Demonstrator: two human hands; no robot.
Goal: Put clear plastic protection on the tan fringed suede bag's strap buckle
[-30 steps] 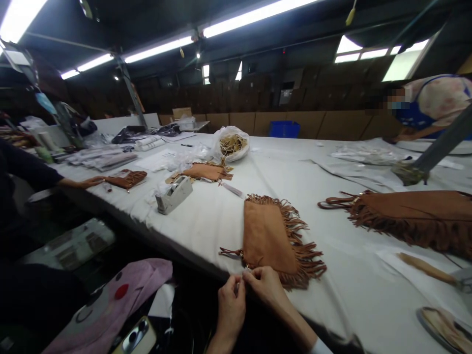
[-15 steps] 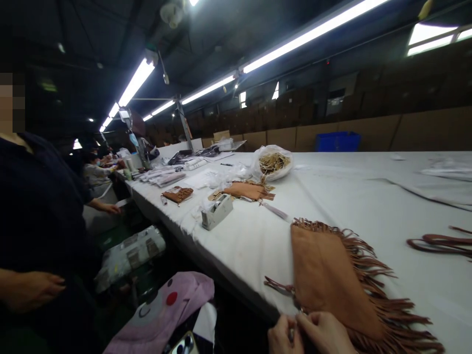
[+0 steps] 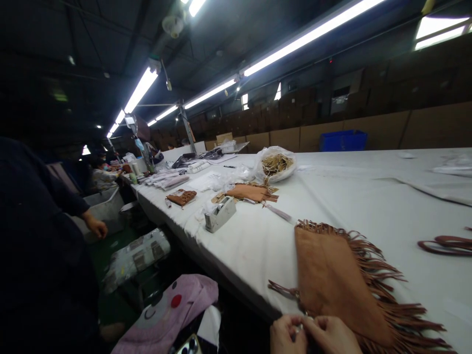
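— What do we have in hand?

— A tan fringed suede bag (image 3: 339,280), lying flat on the white-covered table (image 3: 368,191) at its near edge, fringe running along its far and right sides. Both our hands sit at the bag's near corner, at the bottom of the view.

— How are the hands set?

— Our left hand (image 3: 285,335) has its fingers curled in, pinching something small and bright at that corner; we cannot tell what the piece is. Our right hand (image 3: 334,335) is also closed in a pinch, touching the left one at the same spot, right against the bag's edge. Dark brown cords (image 3: 282,289) trail from that corner to the left.

— And around it?

— Farther along the table stands a grey tape dispenser (image 3: 220,215), well apart from the bag. Beyond it lies a smaller pile of tan fringed pieces (image 3: 250,192), and behind that a clear plastic bag (image 3: 276,165) holding pale brown bits. A small dark brown fringed piece (image 3: 181,197) lies nearer the left edge. At the far right, brown straps (image 3: 446,244) show at the frame's edge.

— Anyone else?

— A person in dark clothing (image 3: 40,246) stands to our left, one hand (image 3: 96,229) hanging loose. A pink printed cloth (image 3: 173,309) lies below the table edge.
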